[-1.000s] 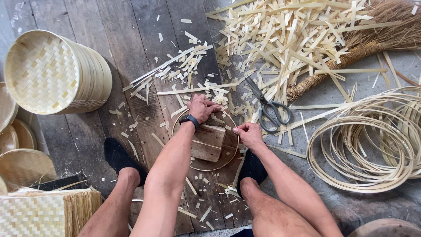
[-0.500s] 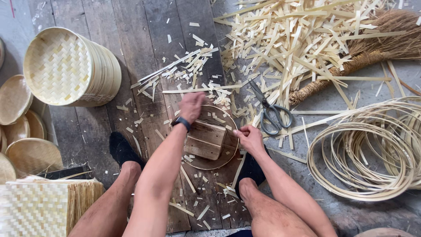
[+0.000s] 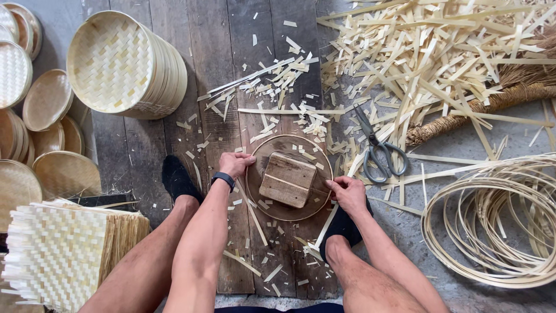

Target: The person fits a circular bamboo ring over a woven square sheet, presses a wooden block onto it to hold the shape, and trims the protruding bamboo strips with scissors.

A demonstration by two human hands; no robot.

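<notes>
A round, dark wooden disc (image 3: 288,213) lies flat on the plank floor, centre near. 1 worn rectangular wooden block (image 3: 288,179) rests on it, slightly skewed, pale scraps scattered across.

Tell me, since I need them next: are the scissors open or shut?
Shut: the scissors lie flat on the floor, blades together, handle loops side by side.

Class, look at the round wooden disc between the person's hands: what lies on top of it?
A square wooden block sits on the round disc, with a few bamboo scraps beside it. The disc's centre under the block is hidden.
</notes>
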